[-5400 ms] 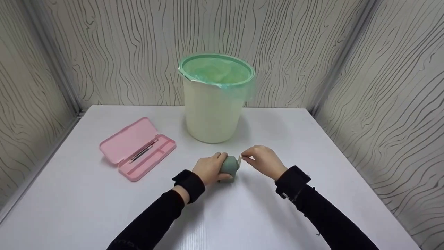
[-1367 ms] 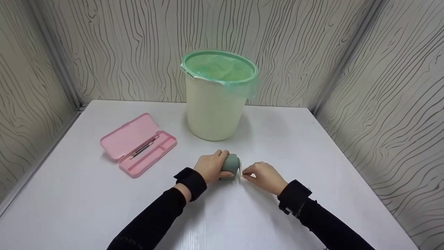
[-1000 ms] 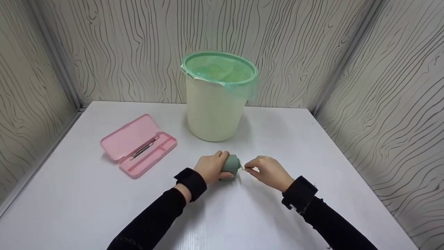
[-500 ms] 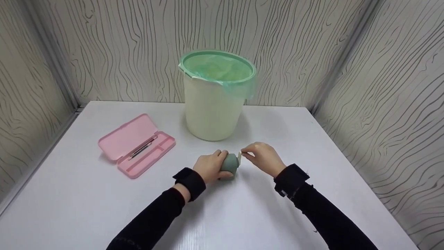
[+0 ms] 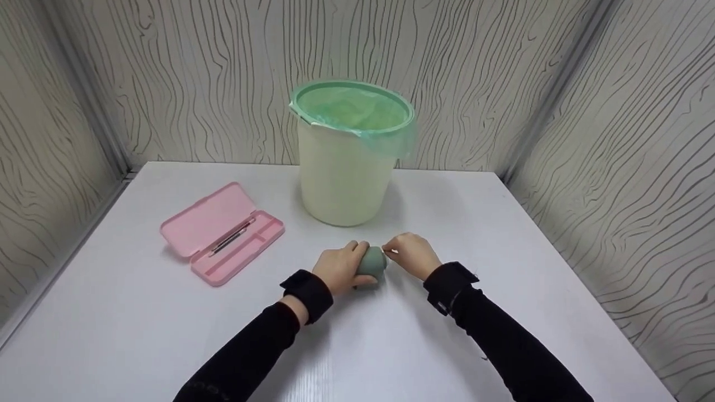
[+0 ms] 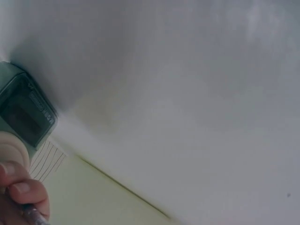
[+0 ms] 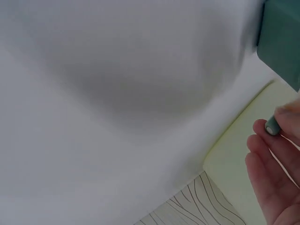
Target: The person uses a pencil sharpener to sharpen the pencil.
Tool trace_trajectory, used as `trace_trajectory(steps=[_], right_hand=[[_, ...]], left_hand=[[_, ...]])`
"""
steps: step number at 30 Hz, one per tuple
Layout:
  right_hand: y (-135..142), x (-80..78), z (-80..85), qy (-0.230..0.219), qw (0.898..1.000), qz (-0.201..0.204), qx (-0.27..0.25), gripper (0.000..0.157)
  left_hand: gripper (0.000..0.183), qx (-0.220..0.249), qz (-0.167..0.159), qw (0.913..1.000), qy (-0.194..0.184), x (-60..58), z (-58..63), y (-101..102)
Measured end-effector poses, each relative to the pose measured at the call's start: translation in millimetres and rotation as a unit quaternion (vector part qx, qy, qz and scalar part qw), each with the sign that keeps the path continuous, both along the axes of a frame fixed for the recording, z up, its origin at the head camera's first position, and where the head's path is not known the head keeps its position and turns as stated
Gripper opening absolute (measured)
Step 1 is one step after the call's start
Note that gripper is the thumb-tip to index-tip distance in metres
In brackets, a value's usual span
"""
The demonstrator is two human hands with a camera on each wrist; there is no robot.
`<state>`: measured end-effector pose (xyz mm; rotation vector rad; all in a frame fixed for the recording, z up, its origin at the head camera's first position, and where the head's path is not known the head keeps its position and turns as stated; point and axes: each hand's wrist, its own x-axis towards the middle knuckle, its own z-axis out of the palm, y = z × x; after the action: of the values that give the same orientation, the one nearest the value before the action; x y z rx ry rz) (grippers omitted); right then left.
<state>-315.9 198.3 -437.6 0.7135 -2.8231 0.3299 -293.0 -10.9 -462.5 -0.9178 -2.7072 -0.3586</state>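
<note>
A dusty-green hand-crank pencil sharpener (image 5: 372, 261) lies near the middle of the white table (image 5: 184, 335). My left hand (image 5: 336, 270) grips its body from the left, thumb at the near side. At the sharpener's right end, my right hand (image 5: 412, 255) pinches the small green crank knob (image 7: 271, 126) between thumb and fingers. The cream crank arm is mostly hidden behind the fingers. In the left wrist view the dark see-through window (image 6: 28, 112) and cream round end (image 6: 11, 149) show, with fingertips (image 6: 30, 192) just below, close to a small shiny bluish thing.
Left of the hands lies an unfolded pink pencil case (image 5: 209, 220) with two pencils (image 5: 232, 239) in it. A cream bin (image 5: 346, 178) with a green rim and green liner bag stands behind the sharpener. Wood-patterned panels wall the table at the back and sides.
My right hand has circled with the crank: low, then out right, then up, and now in closer against the sharpener. My left hand keeps its grip and the sharpener stays in place.
</note>
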Motion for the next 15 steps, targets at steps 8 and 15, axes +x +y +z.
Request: trace_trajectory(steps=[8,15], right_hand=[[5,4.9,-12.6,-0.037,0.999,0.024,0.008,0.008],[14,11.9,-17.3,-0.071,0.995,0.070,-0.007,0.009]], left_hand=[[0.065,0.006,0.001,1.0000,-0.006,1.2,0.5,1],[0.066,0.005,0.008,1.0000,-0.003,1.0,-2.2,2]])
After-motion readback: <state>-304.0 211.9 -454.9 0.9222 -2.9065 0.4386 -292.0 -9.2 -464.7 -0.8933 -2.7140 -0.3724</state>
